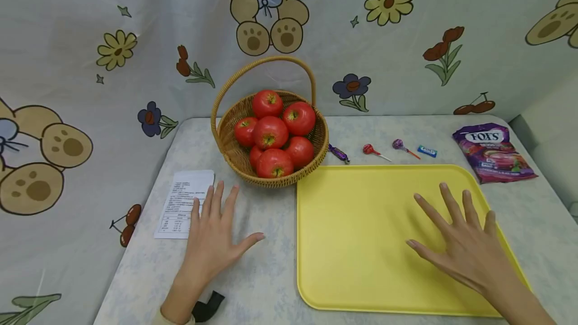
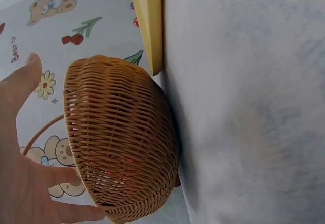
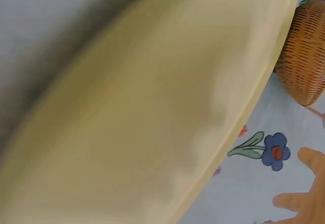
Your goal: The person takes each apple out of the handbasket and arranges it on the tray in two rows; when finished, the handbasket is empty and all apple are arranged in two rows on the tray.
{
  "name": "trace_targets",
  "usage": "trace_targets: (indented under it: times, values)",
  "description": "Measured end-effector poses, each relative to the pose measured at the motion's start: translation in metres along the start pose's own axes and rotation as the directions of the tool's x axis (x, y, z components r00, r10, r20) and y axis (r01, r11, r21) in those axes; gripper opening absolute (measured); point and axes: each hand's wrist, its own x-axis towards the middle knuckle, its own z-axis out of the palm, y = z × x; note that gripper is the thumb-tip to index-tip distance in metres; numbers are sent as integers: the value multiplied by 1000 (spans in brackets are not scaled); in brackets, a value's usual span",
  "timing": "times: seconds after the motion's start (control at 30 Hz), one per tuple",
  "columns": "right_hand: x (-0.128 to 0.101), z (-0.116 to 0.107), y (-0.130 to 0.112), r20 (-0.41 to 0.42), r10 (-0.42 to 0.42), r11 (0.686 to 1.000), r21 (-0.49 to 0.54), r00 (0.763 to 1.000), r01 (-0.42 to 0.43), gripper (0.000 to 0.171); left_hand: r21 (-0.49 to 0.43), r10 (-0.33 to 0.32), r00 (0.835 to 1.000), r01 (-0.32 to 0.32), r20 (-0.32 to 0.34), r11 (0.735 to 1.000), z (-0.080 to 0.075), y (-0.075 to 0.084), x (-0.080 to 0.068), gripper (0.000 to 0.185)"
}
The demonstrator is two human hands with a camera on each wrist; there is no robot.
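Observation:
My left hand [image 1: 212, 237] is spread with straight fingers, palm down, in front of the wicker basket [image 2: 119, 132]. In the head view its fingertips overlap the edge of a printed sheet [image 1: 180, 199]. Several red apples [image 1: 271, 133] fill the basket, whose handle arches over them. My right hand [image 1: 469, 239], fingers fanned out and holding nothing, is over the right part of the yellow tray [image 1: 352, 234]. The left wrist view shows the basket's woven side beyond the left fingers [image 2: 63, 176]. Part of the right hand appears at the lower right corner of the right wrist view.
Behind the tray lie a purple-wrapped candy [image 1: 338, 153], a red lollipop [image 1: 370, 149], a purple lollipop [image 1: 399, 145] and a small blue candy [image 1: 427, 151]. A purple FOX'S bag [image 1: 494, 153] lies at the back right. A black strap [image 1: 207, 307] shows near the left wrist. Patterned cloth hangs behind.

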Motion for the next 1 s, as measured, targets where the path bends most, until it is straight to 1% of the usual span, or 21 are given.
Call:
trace_targets:
  times: [0.1,0.17,0.23,0.27,0.37,0.47,0.53,0.63,0.7,0.9,1.0]
  values:
    - [10,-5,-8,-12,-31,998,62,999,32,95,-98,-29,997,22,-74,995,0,-1,9,107]
    - [19,-8,-13,-31,-70,992,101,997,72,93,-171,-58,991,37,-119,985,2,-2,17,105]
    - [29,-10,-18,-58,-125,982,135,990,132,91,-245,-85,987,49,-140,968,5,-3,26,103]
    - [35,-11,-21,-70,-161,974,151,985,170,90,-282,-97,986,55,-137,958,6,-3,31,102]
    - [52,-12,-27,-100,-270,941,181,958,285,87,-388,-132,986,81,-107,918,11,-3,45,99]
    - [70,-14,-33,-115,-381,897,195,917,397,83,-487,-166,982,101,-92,867,14,-3,56,93]
    - [82,-16,-36,-132,-437,868,198,890,456,81,-537,-179,978,96,-103,838,16,-3,62,88]
    - [101,-20,-43,-155,-482,835,217,862,506,78,-583,-197,974,94,-115,807,18,-2,66,82]
    - [113,-22,-49,-170,-493,818,243,853,522,76,-601,-206,971,94,-120,794,20,-2,68,79]
    - [151,-25,-67,-207,-515,766,327,832,554,72,-621,-229,966,107,-119,777,26,-1,71,68]
    - [172,-26,-79,-207,-521,753,345,828,560,69,-619,-232,965,106,-126,778,27,-1,72,64]
